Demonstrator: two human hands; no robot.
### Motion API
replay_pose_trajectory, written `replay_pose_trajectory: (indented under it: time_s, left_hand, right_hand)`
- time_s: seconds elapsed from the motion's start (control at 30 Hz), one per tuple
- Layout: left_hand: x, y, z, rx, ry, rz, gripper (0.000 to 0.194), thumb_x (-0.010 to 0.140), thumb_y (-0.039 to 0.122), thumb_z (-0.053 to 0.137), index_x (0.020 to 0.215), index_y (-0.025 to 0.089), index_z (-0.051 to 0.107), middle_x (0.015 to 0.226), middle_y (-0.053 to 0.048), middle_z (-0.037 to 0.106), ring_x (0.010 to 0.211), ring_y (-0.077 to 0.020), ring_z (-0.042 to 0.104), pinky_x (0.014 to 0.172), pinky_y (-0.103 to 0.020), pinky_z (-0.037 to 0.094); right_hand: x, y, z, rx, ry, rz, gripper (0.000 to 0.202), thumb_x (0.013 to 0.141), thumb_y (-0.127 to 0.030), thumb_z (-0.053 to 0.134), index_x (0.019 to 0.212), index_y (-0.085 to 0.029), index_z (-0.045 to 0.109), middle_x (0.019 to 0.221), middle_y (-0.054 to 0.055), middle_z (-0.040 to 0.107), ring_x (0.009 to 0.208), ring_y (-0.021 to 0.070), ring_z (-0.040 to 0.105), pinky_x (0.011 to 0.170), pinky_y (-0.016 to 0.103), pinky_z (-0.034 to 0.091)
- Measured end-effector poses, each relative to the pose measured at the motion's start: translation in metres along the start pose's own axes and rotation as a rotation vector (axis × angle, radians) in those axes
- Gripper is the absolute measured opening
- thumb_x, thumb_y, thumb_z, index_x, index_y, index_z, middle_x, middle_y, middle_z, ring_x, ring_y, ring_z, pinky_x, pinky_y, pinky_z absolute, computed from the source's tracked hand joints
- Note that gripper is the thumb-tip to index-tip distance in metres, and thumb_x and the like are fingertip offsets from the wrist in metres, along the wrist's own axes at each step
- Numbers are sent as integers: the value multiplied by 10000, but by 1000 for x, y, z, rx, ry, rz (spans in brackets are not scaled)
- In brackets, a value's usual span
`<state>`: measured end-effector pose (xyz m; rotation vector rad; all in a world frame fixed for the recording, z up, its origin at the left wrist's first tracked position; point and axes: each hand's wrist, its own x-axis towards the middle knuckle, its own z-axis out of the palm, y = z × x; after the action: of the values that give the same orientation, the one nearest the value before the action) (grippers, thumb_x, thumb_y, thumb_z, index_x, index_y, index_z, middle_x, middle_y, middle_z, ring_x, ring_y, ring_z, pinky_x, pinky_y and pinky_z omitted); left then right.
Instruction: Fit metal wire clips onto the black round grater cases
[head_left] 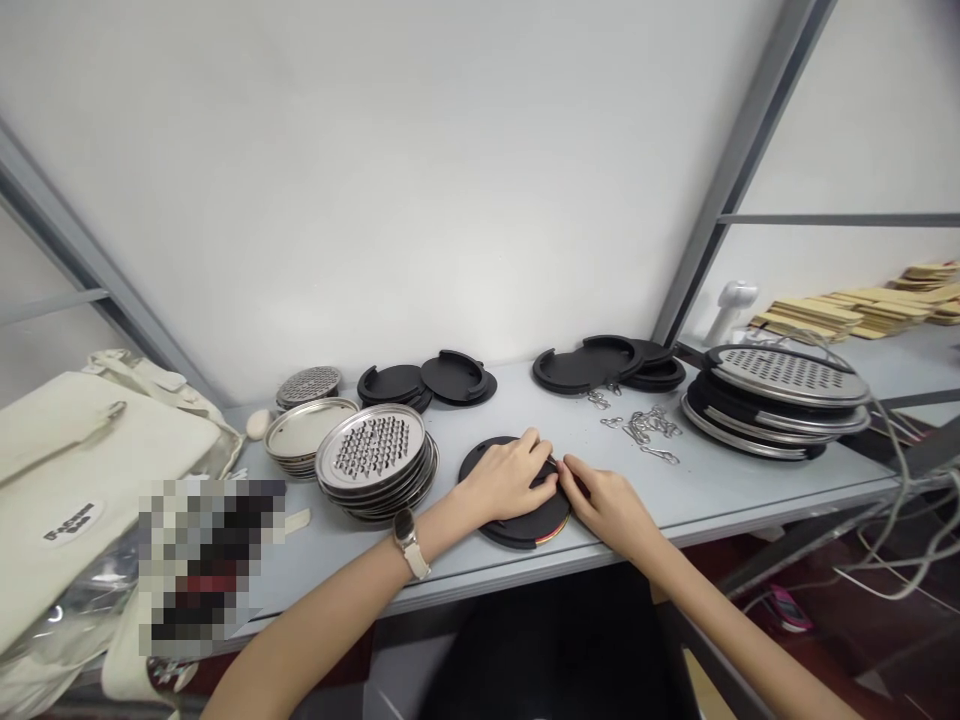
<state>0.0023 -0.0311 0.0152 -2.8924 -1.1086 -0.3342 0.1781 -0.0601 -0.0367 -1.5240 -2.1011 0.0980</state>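
Note:
A black round holder lies flat near the table's front edge, with a red and yellow strip showing at its lower right rim. My left hand rests over the holder with its fingers curled onto it. At the holder's right edge, my right hand pinches with thumb and index finger close to the left fingertips. A small dark piece shows between the two hands, too small to make out. Beyond my right hand lies a loose pile of metal wire clips.
Left of the hands stand a stack of metal grater discs and a stack of plain metal discs. More black holders lie along the wall. A tall stack of grater discs in holders is at right; a cream bag at left.

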Motion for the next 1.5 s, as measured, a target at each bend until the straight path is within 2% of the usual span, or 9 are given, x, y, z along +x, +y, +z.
replay_pose_trajectory:
  time_s: [0.23,0.43,0.7,1.13,1.3,1.5]
  left_hand:
    - [1,1,-1,-10,-24,-16,200,937,358,378,1026,194,450,1037,-60,507,822,-190,603,673,-320,512]
    - [0,0,-1,0,2,11,199,940,352,375,1017,188,457,1025,-55,516,804,-187,602,646,-316,507]
    - [0,0,-2,2,-16,15,200,947,348,378,997,189,489,1029,-55,517,846,-184,602,685,-310,502]
    - [0,-2,2,39,40,64,191,949,340,397,982,196,518,994,-33,522,794,-160,596,652,-281,477]
    - [0,-3,4,55,63,106,207,962,332,367,979,203,527,991,-27,524,812,-159,593,667,-277,479]
    - [0,0,1,8,30,42,192,951,338,385,1020,195,493,1012,-46,538,844,-178,603,704,-299,495]
  right_hand:
    - [1,1,0,-2,11,-15,287,958,-321,315,797,-221,531,572,11,636,480,167,600,477,241,309]
    - [0,0,0,-10,11,-19,287,964,-320,311,789,-220,515,562,9,621,477,167,593,476,244,303]
    - [-1,0,1,-54,89,-71,304,970,-311,292,772,-211,500,508,6,578,426,156,550,454,247,278]
    - [-2,2,2,-41,136,-80,314,978,-315,288,753,-211,481,498,-6,542,421,147,525,454,239,291]
    - [-2,5,3,-28,197,-74,308,976,-315,299,761,-208,491,501,-6,542,415,143,515,466,242,300]
    - [-2,6,4,-17,213,-72,312,977,-309,305,753,-205,495,507,-7,546,407,133,506,459,236,298]
